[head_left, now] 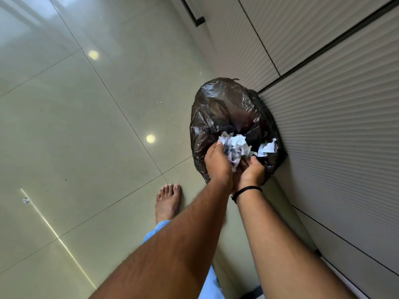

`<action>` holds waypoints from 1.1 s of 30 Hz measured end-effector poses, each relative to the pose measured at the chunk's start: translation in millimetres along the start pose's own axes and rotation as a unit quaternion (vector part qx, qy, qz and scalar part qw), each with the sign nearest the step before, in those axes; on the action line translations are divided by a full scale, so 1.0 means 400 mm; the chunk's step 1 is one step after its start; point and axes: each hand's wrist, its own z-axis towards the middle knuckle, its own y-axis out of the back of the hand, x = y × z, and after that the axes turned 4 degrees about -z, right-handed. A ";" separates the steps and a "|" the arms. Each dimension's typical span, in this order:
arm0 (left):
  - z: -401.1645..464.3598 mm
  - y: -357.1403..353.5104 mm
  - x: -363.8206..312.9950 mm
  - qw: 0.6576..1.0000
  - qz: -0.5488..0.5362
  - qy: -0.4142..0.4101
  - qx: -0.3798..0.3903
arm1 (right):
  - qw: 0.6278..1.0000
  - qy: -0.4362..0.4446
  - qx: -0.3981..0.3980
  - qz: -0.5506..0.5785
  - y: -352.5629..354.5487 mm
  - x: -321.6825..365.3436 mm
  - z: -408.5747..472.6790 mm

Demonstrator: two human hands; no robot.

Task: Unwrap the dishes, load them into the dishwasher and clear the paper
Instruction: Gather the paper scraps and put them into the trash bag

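While both forearms reached down and forward, the left hand (217, 162) and the right hand (251, 170) sat close together, cupped around a wad of crumpled paper (236, 147) that they gripped between them. That paper was white with grey creases, torn and ragged at its edges, and it bulged up past the fingertips; its lower part was hidden between the palms. Just beyond the hands lay a black bin bag (222, 108), thin glossy plastic, wrinkled all over and rounded like a sack, its mouth gaping right under the wad. A second scrap of white paper (267, 147) showed inside the bag, just to the right of the right hand, partly sunk in the dark folds. What the bag lined or rested on could not be made out. A black cord bracelet (246, 192) circled the right wrist. To the right of the hands rose pale ribbed cabinet fronts (334, 126), finely grooved, with the bag touching them. Left of the hands spread a floor (75, 126) of large glossy cream tiles with blurred light spots. Nearer than the left hand, a bare foot (168, 201) stood flat, its heel covered by a light blue trouser hem (159, 226). A tiny scrap (26, 200) far to the left was too small to identify.
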 end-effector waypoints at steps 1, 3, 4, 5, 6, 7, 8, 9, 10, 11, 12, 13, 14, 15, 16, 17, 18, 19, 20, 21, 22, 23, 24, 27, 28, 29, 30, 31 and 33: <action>0.011 0.043 -0.007 0.999 0.028 0.006 -0.013 | 1.000 0.000 0.001 -0.011 0.002 0.005 -0.005; -0.010 0.036 -0.016 1.000 0.027 0.003 0.004 | 1.000 0.004 0.002 -0.025 -0.001 0.021 -0.027; -0.002 0.044 -0.014 0.998 0.054 -0.011 -0.015 | 0.999 0.006 -0.002 -0.032 -0.003 0.027 -0.035; -0.004 0.048 -0.020 0.998 0.054 -0.013 -0.012 | 0.999 0.008 -0.010 -0.039 -0.004 0.032 -0.042; 0.000 0.045 -0.018 0.998 0.059 -0.019 -0.009 | 0.999 0.009 -0.015 -0.046 -0.006 0.034 -0.051; -0.025 0.041 -0.032 0.997 0.076 -0.018 -0.013 | 0.998 0.013 -0.022 -0.053 -0.005 0.035 -0.055; -0.025 0.047 -0.030 0.996 0.079 -0.021 -0.017 | 0.998 0.018 -0.028 -0.060 -0.005 0.041 -0.071; -0.035 0.052 -0.034 0.997 0.065 -0.023 -0.015 | 0.997 0.024 -0.037 -0.069 -0.002 0.045 -0.081; -0.031 0.054 -0.031 0.998 0.065 -0.024 -0.010 | 0.996 0.029 -0.043 -0.078 0.000 0.053 -0.098; -0.047 0.054 -0.041 0.997 0.070 -0.029 -0.007 | 0.995 0.032 -0.045 -0.084 0.003 0.061 -0.112; -0.051 0.053 -0.041 0.997 0.070 -0.031 -0.004 | 0.994 0.035 -0.049 -0.088 0.007 0.065 -0.123; -0.071 0.052 -0.052 0.997 0.071 -0.035 -0.004 | 0.994 0.039 -0.052 -0.091 0.010 0.073 -0.141; -0.079 0.053 -0.057 0.997 0.070 -0.033 0.003 | 0.993 0.046 -0.056 -0.095 0.012 0.078 -0.154; -0.103 0.051 -0.072 0.997 0.070 -0.024 0.008 | 0.991 0.057 -0.063 -0.101 0.014 0.086 -0.169; -0.111 0.054 -0.077 0.997 0.074 -0.017 0.015 | 0.990 0.068 -0.068 -0.104 0.014 0.093 -0.183; -0.126 0.055 -0.085 0.996 0.081 -0.011 0.024 | 0.990 0.073 -0.067 -0.103 0.014 0.100 -0.198; -0.151 0.056 -0.100 0.995 0.090 -0.006 0.032 | 0.991 0.074 -0.064 -0.093 0.014 0.113 -0.223; -0.173 0.058 -0.110 0.995 0.095 -0.005 0.041 | 0.992 0.069 -0.055 -0.088 0.014 0.124 -0.242; -0.194 0.061 -0.121 0.994 0.101 -0.005 0.049 | 0.993 0.068 -0.044 -0.081 0.013 0.139 -0.269; -0.222 0.063 -0.135 0.993 0.102 -0.009 0.050 | 0.994 0.065 -0.027 -0.080 0.012 0.152 -0.296; -0.251 0.067 -0.145 0.993 0.103 -0.014 0.049 | 0.995 0.063 -0.009 -0.079 0.013 0.161 -0.323; -0.292 0.069 -0.162 0.993 0.104 -0.025 0.053 | 0.995 0.064 0.010 -0.075 0.013 0.179 -0.366; -0.328 0.075 -0.178 0.992 0.107 -0.034 0.061 | 0.995 0.063 0.029 -0.069 0.012 0.194 -0.408; -0.482 0.081 -0.250 0.991 0.096 -0.046 0.087 | 0.993 0.079 0.070 -0.045 0.012 0.250 -0.565; -0.552 0.082 -0.286 0.990 0.087 -0.044 0.104 | 0.992 0.087 0.082 -0.029 0.015 0.278 -0.639; -0.613 0.084 -0.320 0.989 0.078 -0.049 0.118 | 0.991 0.096 0.097 -0.015 0.018 0.299 -0.704; -0.685 0.085 -0.359 0.986 0.076 -0.055 0.138 | 0.988 0.106 0.108 0.000 0.025 0.322 -0.776; -0.750 0.085 -0.390 0.984 0.074 -0.059 0.153 | 0.986 0.116 0.117 0.015 0.031 0.342 -0.836; -0.880 0.085 -0.447 0.978 0.065 -0.067 0.188 | 0.980 0.133 0.135 0.056 0.049 0.388 -0.961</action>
